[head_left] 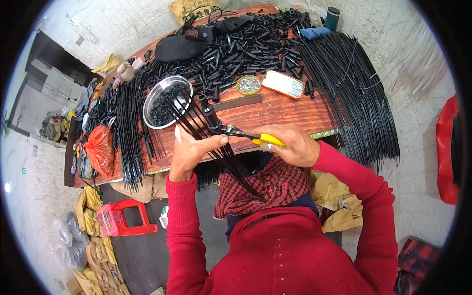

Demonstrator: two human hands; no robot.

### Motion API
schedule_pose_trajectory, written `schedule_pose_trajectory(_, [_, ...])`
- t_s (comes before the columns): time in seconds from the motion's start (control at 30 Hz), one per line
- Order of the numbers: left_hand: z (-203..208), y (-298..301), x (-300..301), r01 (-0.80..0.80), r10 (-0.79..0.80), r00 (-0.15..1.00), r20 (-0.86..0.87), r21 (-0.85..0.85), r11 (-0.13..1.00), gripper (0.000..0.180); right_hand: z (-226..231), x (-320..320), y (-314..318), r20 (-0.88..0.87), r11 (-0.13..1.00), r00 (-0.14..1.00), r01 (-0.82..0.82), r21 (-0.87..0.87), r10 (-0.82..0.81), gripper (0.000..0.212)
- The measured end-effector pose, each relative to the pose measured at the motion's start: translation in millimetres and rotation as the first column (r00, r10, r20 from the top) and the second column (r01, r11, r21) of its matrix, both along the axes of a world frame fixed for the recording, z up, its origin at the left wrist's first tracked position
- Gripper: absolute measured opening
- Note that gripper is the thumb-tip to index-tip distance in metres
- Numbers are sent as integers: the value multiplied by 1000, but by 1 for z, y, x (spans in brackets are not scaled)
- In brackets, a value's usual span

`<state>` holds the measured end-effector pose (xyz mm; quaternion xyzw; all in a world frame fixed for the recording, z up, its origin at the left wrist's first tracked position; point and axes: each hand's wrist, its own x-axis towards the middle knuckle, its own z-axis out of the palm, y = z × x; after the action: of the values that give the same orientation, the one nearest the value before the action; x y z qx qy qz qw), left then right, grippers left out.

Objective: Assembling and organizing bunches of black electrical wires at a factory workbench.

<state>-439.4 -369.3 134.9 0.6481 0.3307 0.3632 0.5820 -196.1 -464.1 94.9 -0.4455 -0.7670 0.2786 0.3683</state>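
My left hand (194, 150) is closed around a bundle of thin black rods (236, 174), which slants from near the bowl down towards my lap. A thicker black tubular part (210, 117) stands up at that hand's fingers, tilted. My right hand (297, 145) grips pliers (270, 139) with yellow handles; their jaws meet the lower end of the tubular part. Whether the jaws are closed on it is too small to tell. Just beyond my left hand is a steel bowl (147, 110) of small black rings, partly crossed by the rods.
A heap of black tubular parts (231, 51) covers the table's far side. Long black rods (354, 93) lie piled at the right, more at the left. A round dish of small metal pieces (249, 85), a rectangular tin (285, 84) and a flat wooden strip (238, 103) lie ahead.
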Motion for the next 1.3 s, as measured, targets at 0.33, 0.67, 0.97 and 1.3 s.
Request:
schedule_pose_trajectory(0.33, [4,1,-7,37,-36,995,-97,15,999,32,-1,-5,2,4,986,999,52,160,-54,34])
schedule_pose_trajectory(0.67, [-1,-6,-11,154,-154,988,9,-20,988,54,42,19,-6,-559,359,825,-547,-756,80,36])
schedule_pose_trajectory(0.97, [-3,-18,-1,171,-177,981,82,73,983,40,21,26,-7,-729,215,684,-715,-665,19,39])
schedule_pose_trajectory(1.3, [-18,-12,2,141,-120,968,222,-81,987,45,33,26,-15,-535,443,839,-520,-730,103,47])
